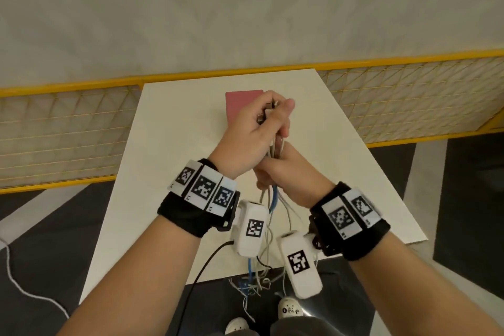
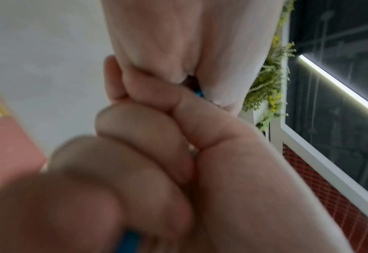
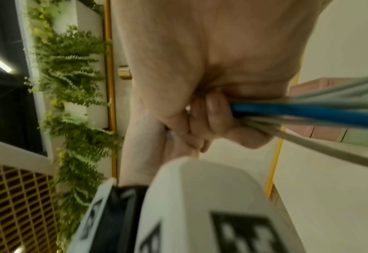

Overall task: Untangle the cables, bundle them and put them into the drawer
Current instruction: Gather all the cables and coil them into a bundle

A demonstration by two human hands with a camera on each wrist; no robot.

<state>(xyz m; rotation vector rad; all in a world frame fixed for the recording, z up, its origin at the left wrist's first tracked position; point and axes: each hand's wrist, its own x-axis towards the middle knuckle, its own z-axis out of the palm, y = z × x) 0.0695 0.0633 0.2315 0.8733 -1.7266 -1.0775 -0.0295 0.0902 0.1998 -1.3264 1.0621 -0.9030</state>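
The cables (image 1: 272,199) are held as one bunch above the worktop (image 1: 169,172), with the long axis running away from the person: the metal plug ends (image 1: 268,109) point up and away at the far end, while the loose lengths hang down past the near edge of the worktop into a tangle (image 1: 249,285) above the floor. Grey and white strands are seen in the bunch, along with one blue cable (image 3: 297,112).

The upper part of the bunch, just below the plugs, is gripped by the left hand (image 1: 253,133), whose fingers are curled tightly round it. Directly below, touching the left hand, the right hand (image 1: 289,172) is clenched round the same strands where they leave the fist and drop. In the right wrist view the blue cable and the grey ones are shown running out from under the curled fingers (image 3: 217,111).

Behind the hands a pink box (image 1: 237,103) is seen lying on the worktop. Whether it is the drawer cannot be told. A yellow-framed mesh fence (image 1: 68,131) stands beyond the worktop.
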